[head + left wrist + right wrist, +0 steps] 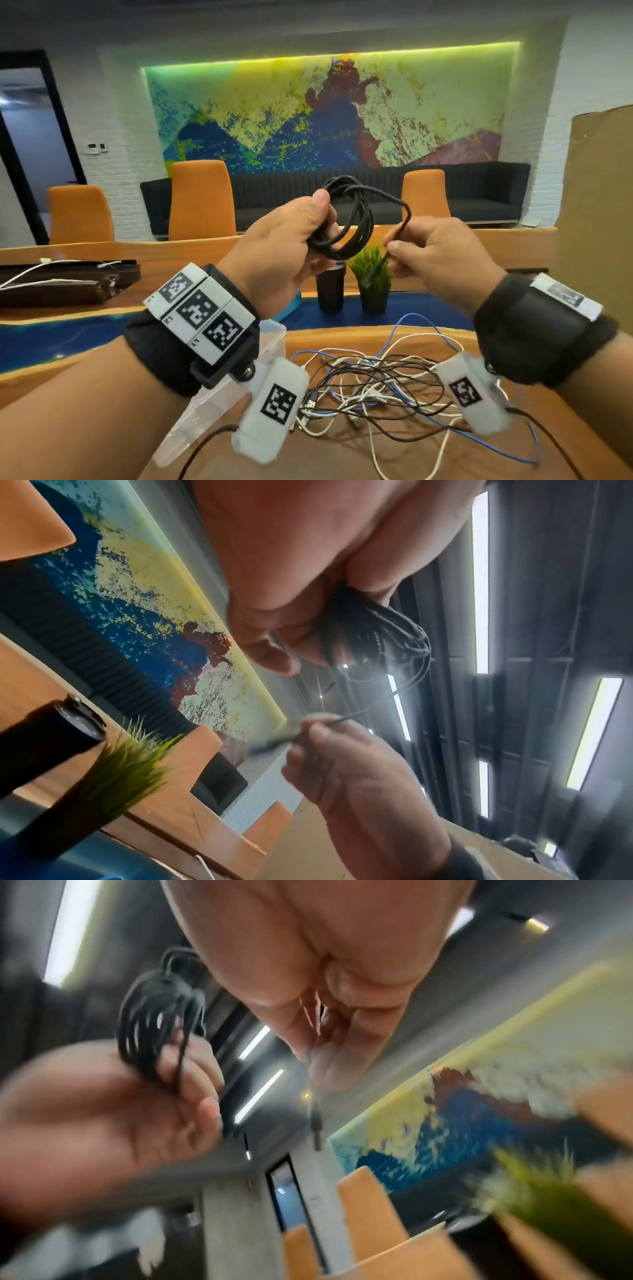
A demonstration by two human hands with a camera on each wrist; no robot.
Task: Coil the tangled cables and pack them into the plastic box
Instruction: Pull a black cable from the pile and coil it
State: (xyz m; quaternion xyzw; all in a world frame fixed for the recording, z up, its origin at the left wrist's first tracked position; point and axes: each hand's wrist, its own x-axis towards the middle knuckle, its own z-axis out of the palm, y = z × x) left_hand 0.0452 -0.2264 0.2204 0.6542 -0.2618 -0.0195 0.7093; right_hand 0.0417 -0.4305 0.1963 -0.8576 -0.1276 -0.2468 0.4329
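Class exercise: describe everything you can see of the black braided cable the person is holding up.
The black braided cable looks fabric-sheathed and matte. Most of it is wound into several loose, roughly round loops, held in the air above the table. The left hand grips the bundle at one side, thumb on top. One free strand arcs from the top of the coil to the right hand, which pinches it near its tail; the end with its plug hangs below the fingers.

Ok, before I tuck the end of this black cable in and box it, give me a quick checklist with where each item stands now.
1. Coil held by left hand: ok.
2. Loose end pinched by right hand: ok.
3. End wrapped into coil: not ok, it stands free.
4. Box within reach, lid off: cannot tell, the left wrist hides most of it.
5. Other cables sorted: not ok, tangled on the table.
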